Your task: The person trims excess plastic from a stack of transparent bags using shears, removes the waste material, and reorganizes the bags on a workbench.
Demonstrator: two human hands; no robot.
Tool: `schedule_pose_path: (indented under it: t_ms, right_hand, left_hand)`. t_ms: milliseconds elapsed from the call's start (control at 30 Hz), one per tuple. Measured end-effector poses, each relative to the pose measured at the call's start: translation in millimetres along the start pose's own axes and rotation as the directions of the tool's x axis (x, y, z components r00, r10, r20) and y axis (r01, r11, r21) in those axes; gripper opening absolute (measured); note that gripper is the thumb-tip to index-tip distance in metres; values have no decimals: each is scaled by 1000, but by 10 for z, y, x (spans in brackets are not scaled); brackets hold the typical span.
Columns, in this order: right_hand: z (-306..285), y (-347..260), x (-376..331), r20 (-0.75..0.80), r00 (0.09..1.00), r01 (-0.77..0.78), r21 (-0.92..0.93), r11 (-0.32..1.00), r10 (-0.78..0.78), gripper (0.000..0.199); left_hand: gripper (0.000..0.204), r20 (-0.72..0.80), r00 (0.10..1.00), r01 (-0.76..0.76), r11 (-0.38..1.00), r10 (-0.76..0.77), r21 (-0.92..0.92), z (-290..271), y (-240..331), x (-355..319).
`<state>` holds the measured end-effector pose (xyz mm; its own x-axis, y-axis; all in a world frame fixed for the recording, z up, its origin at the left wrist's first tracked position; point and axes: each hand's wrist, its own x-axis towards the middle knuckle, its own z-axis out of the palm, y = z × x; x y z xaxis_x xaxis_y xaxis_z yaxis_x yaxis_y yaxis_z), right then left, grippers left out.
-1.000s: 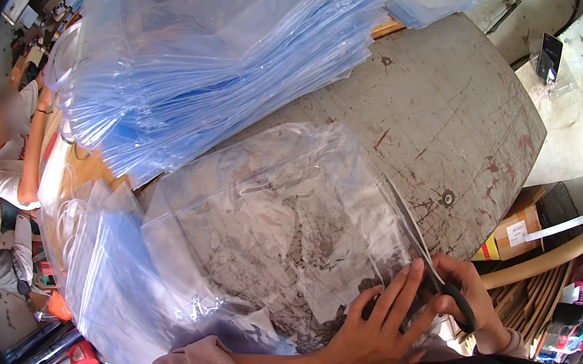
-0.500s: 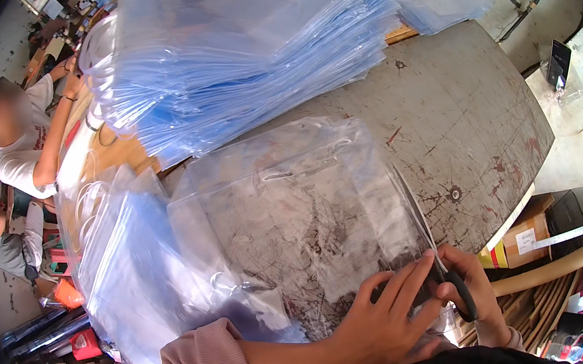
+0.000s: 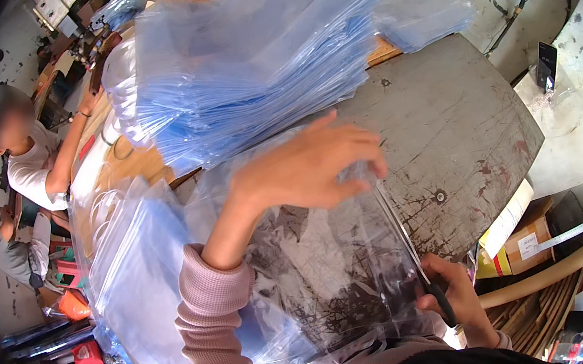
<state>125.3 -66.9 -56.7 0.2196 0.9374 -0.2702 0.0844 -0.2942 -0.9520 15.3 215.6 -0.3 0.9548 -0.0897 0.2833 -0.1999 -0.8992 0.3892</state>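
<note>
My left hand is raised over the worn grey table, its fingertips pinching the far edge of a clear plastic sheet that lies spread in front of me. My right hand sits at the table's near right edge, closed on the black handle of a long-bladed cutting tool, probably scissors. The thin blade runs along the sheet's right edge, up toward my left fingertips. A pink sleeve covers my left forearm.
A tall stack of blue-tinted plastic bags fills the far side of the table, and more bags hang over its left side. Two people sit at the left. Cardboard boxes and a long tan pole lie at the lower right.
My left hand has lifted from beside my right hand and moved away from me to the sheet's far edge. My right hand has stayed on the tool.
</note>
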Motion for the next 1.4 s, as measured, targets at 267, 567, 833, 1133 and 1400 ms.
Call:
schedule_pose_path:
  t_ms: [267, 567, 833, 1133, 1400]
  right_hand:
    - [55, -149, -16, 233, 969, -174, 426, 888, 79, 57]
    - [175, -201, 3, 79, 996, -61, 267, 962, 41, 58]
    - [201, -165, -45, -10, 993, -112, 242, 964, 118, 59]
    - [183, -178, 5, -59, 993, -88, 198, 976, 102, 55]
    - [122, -181, -10, -76, 993, -78, 184, 980, 93, 58]
  left_hand:
    - [14, 31, 999, -7, 975, 15, -223, 123, -7, 12]
    - [19, 105, 986, 159, 898, -127, -410, 149, 47, 66]
    - [20, -32, 990, 112, 898, -139, -425, 231, -6, 77]
    - [14, -9, 972, 203, 854, -236, -479, 228, 26, 80]
    - [20, -51, 969, 177, 821, -242, -543, 274, -10, 71]
